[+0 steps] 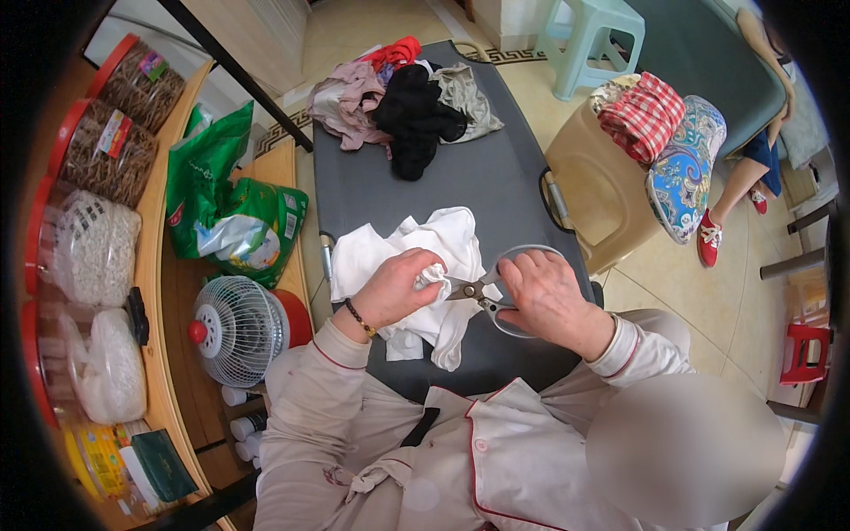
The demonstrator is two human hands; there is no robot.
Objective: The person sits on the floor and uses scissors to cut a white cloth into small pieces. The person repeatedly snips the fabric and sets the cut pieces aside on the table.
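Observation:
White cloth [447, 232] lies spread and crumpled on the near part of a dark grey folding cot. My left hand [391, 289], a beaded bracelet at its wrist, is closed on a bunched bit of this cloth and lifts it a little. In my right hand [551, 296] are large scissors [529, 250] with grey handles, my fingers wrapped through and around the loops. The scissor blades point left and meet the bunched cloth beside my left fingers. Whether they cut into it, I cannot tell.
Farther up the cot [496, 177] sits a pile of pink, black, red and grey clothes [416, 111]. A shelf on the left holds red-lidded jars [97, 146], green bags [257, 221] and a small fan [235, 327]. To the right stand a beige bin [589, 177], a stool [595, 40] and another person's legs [735, 186].

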